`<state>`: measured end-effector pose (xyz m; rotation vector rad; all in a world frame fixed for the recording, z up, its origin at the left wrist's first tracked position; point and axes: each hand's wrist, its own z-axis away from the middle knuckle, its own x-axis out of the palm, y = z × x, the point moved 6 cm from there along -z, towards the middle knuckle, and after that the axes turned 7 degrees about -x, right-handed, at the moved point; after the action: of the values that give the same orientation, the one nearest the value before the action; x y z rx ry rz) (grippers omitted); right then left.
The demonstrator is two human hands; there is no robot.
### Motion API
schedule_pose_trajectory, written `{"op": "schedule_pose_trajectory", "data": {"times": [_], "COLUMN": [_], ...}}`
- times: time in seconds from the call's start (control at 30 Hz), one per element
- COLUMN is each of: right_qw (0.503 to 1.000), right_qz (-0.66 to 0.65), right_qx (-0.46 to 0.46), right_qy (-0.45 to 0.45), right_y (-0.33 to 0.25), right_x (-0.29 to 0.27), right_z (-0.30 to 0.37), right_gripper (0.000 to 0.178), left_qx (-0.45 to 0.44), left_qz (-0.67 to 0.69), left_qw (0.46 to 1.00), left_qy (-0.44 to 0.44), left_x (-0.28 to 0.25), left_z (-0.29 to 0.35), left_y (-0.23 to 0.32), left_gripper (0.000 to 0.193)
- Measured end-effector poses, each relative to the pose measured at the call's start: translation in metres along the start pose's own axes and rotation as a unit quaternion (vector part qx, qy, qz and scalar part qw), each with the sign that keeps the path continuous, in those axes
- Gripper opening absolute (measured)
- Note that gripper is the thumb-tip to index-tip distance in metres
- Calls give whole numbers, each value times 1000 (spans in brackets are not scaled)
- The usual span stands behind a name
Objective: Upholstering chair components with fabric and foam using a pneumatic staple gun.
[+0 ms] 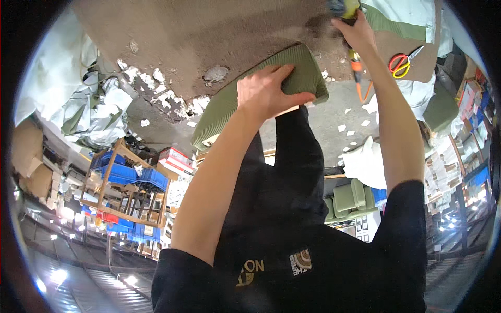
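Observation:
A green ribbed cushion (305,68) lies tilted across the near edge of a brown-topped table, right in front of my legs. My left hand (265,93) grips it from above, with thumb and index finger spread apart along its near side. A pale strip of its underside shows below the thumb. At the top right, my right hand (359,32) is closed around a yellow and dark staple gun (344,7), which is blurred and partly cut off by the frame. An orange air hose (360,89) hangs from it, past the table edge.
Scissors with red and yellow handles (401,65) lie right of my right forearm. White scraps (166,98) litter the table's near edge. White and green fabric (99,109) is heaped at left. Blue bins on a wooden rack (117,169) and a green seat (349,198) stand beyond.

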<state>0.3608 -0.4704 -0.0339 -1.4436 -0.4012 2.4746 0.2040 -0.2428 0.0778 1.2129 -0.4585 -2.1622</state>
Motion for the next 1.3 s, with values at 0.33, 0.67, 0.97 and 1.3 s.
{"op": "schedule_pose_trajectory", "data": {"times": [0.33,0.67,0.97,1.3], "right_qw": [920,950,976,982], "right_qz": [-330,-238,-177,-168], "right_qx": [210,189,113,83], "right_qy": [26,73,56,31], "right_y": [-74,-100,-125,-143], "right_x": [-87,-48,-53,-40], "right_z": [293,322,317,324], "right_gripper": [19,32,30,35], "left_qx": [-54,2,46,91], "left_qz": [-6,17,48,78], "left_qw": [990,994,993,983], "left_qy": [-133,-104,-96,-142], "left_x": [12,20,22,19], "left_z": [14,22,25,39], "left_y": [13,11,8,-16], "left_gripper": [83,81,81,90]}}
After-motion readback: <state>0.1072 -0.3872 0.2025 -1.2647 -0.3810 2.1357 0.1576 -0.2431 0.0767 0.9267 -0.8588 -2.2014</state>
